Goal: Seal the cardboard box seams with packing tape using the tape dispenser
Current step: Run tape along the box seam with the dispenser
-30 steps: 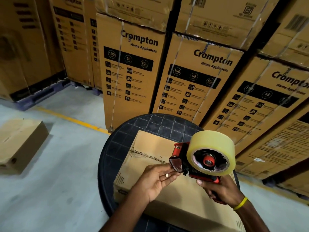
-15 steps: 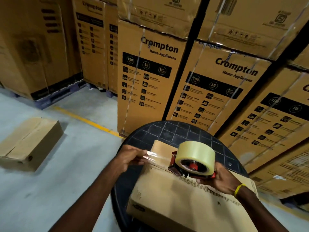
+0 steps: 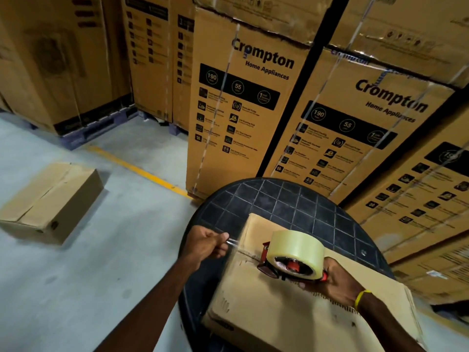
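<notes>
- On a round dark table (image 3: 291, 199): a box (image 3: 291, 308) lies flat, long axis running from far-left to near-right, near end going out of frame at the bottom.
- Right hand (image 3: 337, 284) clamped on the handle of the tape dispenser (image 3: 291, 257); red frame sits on the box top, nose pointing left toward the box's far-left end, roll axis facing the camera.
- Left hand (image 3: 206, 246) pinched shut on the free end of the tape (image 3: 232, 242), held just past the box's left edge, over the table rim; strip stretched between hand and dispenser.
- Hands apart, tape spanning the gap.
- Box seam runs along the long axis, under the dispenser.
- Bare table shows beyond the box's far end; open floor (image 3: 101, 275) to the left.
- Second box (image 3: 48, 201) lies on the floor, well apart.
- Stacked cartons (image 3: 241, 102) stand close behind and right of the table.
- Yellow band (image 3: 360, 298) on the right wrist.
</notes>
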`<state>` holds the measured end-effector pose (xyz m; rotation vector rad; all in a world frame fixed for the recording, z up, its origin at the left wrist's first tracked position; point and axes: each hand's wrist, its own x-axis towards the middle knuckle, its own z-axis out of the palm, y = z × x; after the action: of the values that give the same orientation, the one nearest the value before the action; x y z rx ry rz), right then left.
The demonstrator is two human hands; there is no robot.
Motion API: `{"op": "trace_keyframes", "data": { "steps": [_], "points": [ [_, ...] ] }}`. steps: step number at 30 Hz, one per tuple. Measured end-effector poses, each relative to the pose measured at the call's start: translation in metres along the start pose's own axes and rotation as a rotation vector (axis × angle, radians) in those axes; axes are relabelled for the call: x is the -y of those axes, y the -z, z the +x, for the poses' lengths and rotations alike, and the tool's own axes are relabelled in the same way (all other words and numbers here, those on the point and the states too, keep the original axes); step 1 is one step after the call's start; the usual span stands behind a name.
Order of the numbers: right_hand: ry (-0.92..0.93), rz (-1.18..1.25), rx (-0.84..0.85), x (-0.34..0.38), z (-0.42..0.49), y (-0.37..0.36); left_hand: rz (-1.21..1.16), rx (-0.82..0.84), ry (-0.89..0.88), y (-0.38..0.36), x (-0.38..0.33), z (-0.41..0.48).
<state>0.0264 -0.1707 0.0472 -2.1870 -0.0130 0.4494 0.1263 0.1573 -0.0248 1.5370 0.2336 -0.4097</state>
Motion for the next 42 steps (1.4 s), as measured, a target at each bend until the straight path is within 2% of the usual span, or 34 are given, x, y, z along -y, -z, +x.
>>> {"op": "trace_keyframes", "data": {
  "steps": [8,14,16,18,21,22,24,26,27,29,30,31,33,34,35,37,42],
  "points": [
    [-0.036,-0.082,0.035,-0.022,0.015,-0.009,0.023,-0.026,0.044,-0.008,0.035,0.004],
    [-0.051,-0.030,-0.016,-0.026,0.016,-0.014,0.084,-0.103,0.037,-0.028,0.066,0.007],
    [-0.046,-0.007,-0.012,-0.025,0.016,-0.016,0.015,-0.148,0.092,-0.036,0.067,0.005],
    [-0.053,0.012,-0.004,-0.029,0.018,-0.016,-0.126,-0.155,0.224,-0.042,0.074,0.006],
    [-0.108,-0.006,-0.019,-0.041,0.019,-0.016,-0.329,-0.036,0.455,-0.048,0.083,0.016],
    [-0.110,0.000,-0.013,-0.044,0.020,-0.016,-0.285,-0.014,0.486,-0.050,0.085,0.021],
    [-0.125,-0.003,-0.020,-0.046,0.020,-0.017,-0.051,0.009,0.471,-0.052,0.094,0.036],
    [-0.141,0.006,-0.042,-0.040,0.020,-0.018,0.159,-0.013,0.405,-0.053,0.088,0.038],
    [-0.146,0.023,-0.037,-0.037,0.020,-0.018,0.201,-0.066,0.305,-0.052,0.080,0.035],
    [-0.179,0.009,-0.039,-0.027,0.019,-0.019,0.170,-0.132,-0.033,-0.050,0.059,0.019],
    [-0.205,-0.020,-0.047,-0.024,0.019,-0.019,0.165,-0.068,-0.226,-0.049,0.052,0.010],
    [-0.221,-0.040,-0.046,-0.024,0.019,-0.019,0.248,0.072,-0.385,-0.049,0.045,-0.001],
    [-0.230,-0.092,-0.028,-0.025,0.020,-0.020,0.708,0.370,-0.616,-0.052,0.040,-0.027],
    [-0.232,-0.122,-0.021,-0.027,0.020,-0.019,0.970,0.412,-0.728,-0.055,0.044,-0.033],
    [-0.242,-0.155,-0.022,-0.030,0.022,-0.019,1.155,0.371,-0.802,-0.058,0.048,-0.038],
    [-0.241,-0.240,-0.027,-0.029,0.023,-0.018,1.275,0.273,-0.815,-0.062,0.052,-0.042],
    [-0.259,-0.428,-0.020,-0.047,0.020,-0.007,1.315,0.210,-0.780,-0.069,0.053,-0.042]
  ]
}}
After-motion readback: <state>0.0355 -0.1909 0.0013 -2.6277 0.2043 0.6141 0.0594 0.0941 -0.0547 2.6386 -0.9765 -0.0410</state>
